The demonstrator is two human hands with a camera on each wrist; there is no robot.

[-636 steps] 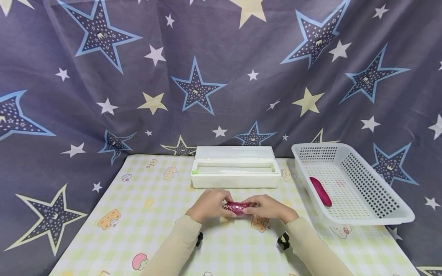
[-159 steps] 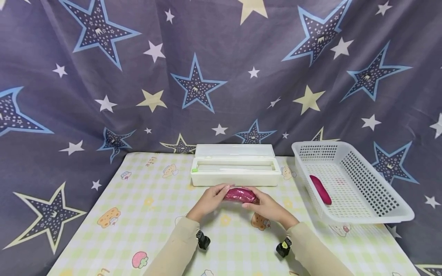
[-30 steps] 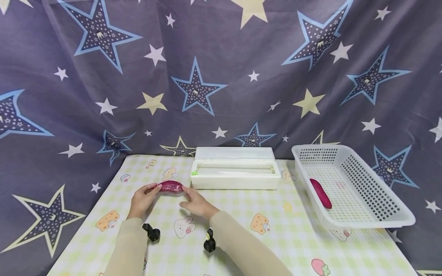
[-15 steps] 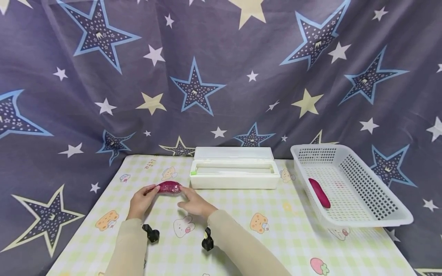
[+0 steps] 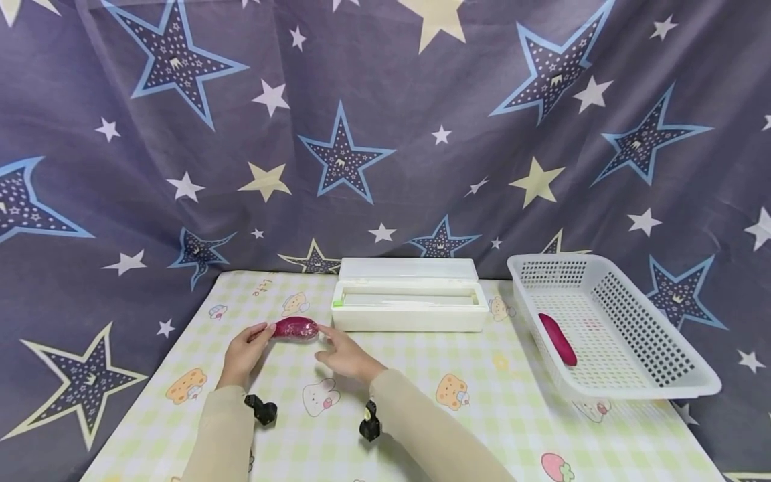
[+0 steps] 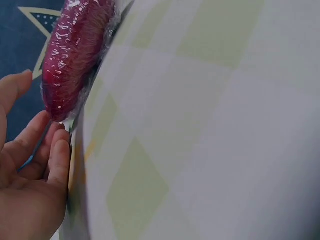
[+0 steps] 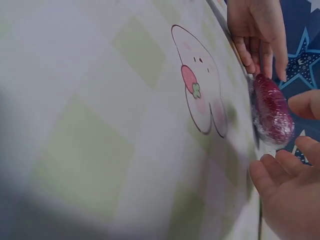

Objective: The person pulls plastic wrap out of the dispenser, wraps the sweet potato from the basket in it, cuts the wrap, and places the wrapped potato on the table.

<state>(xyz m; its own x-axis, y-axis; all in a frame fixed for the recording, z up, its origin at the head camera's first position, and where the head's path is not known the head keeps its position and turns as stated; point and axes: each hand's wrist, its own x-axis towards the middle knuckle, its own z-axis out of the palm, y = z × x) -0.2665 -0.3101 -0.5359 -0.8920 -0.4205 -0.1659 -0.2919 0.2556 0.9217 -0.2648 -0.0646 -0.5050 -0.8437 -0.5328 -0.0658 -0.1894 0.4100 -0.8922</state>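
Note:
A magenta sweet potato (image 5: 295, 328) wrapped in clear film lies on the left part of the table, left of the white box. It shows shiny and wrinkled in the left wrist view, as does the wrapped sweet potato (image 6: 77, 60) there. My left hand (image 5: 243, 355) is at its left end, fingertips touching or nearly touching it, thumb held apart. At the right end is my right hand (image 5: 346, 355), relaxed fingers spread around the tip; in the right wrist view a small gap shows between these fingers (image 7: 280, 172) and the film.
A long white box (image 5: 409, 319) with its lid raised stands at the table's back, a roll inside. On the right, a white perforated basket (image 5: 644, 387) holds another magenta sweet potato (image 5: 557, 339). A star-patterned curtain (image 5: 385, 134) hangs behind the checked tablecloth (image 5: 482, 435).
Earlier both hands held the wrapped sweet potato before the box; it has since moved left onto the table. Over the last half second the hands have eased slightly apart from its ends.

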